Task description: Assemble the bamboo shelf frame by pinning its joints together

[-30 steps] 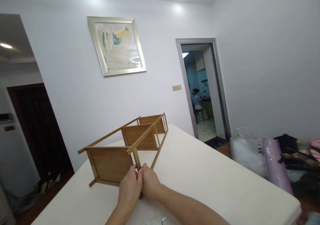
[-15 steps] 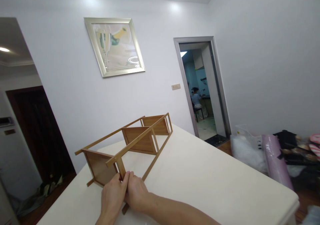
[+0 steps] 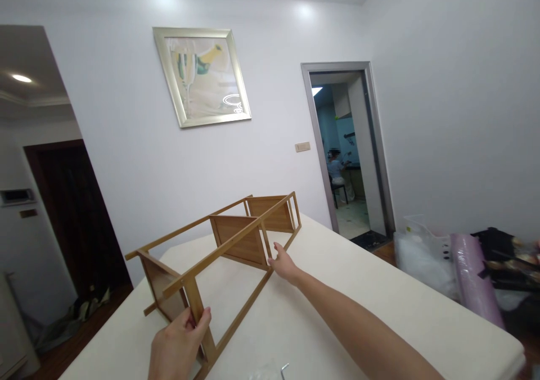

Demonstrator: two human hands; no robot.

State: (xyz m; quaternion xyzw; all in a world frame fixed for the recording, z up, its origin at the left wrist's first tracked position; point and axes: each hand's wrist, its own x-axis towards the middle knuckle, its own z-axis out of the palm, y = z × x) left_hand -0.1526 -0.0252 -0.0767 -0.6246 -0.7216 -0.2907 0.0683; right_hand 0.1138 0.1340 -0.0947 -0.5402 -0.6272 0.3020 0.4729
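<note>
A long bamboo shelf frame [image 3: 236, 235] lies on its side on the white table [image 3: 346, 301], with three wooden panels between thin rails. My left hand [image 3: 177, 343] is wrapped round the near upright post at the frame's front end. My right arm stretches forward, and my right hand [image 3: 283, 263] touches the lower corner of the middle panel; whether its fingers grip it is hard to tell. A small metal hex key [image 3: 284, 369] lies on the table at the bottom edge.
A framed picture [image 3: 202, 76] hangs on the white wall. An open doorway [image 3: 346, 149] shows a person seated in a far room. Plastic bags and a purple roll [image 3: 472, 267] lie on the floor at right. A dark door [image 3: 71, 217] stands at left.
My hands, joined on the near post before, have parted. My right hand has reached forward to the middle panel. The frame's near end has swung left and towards me.
</note>
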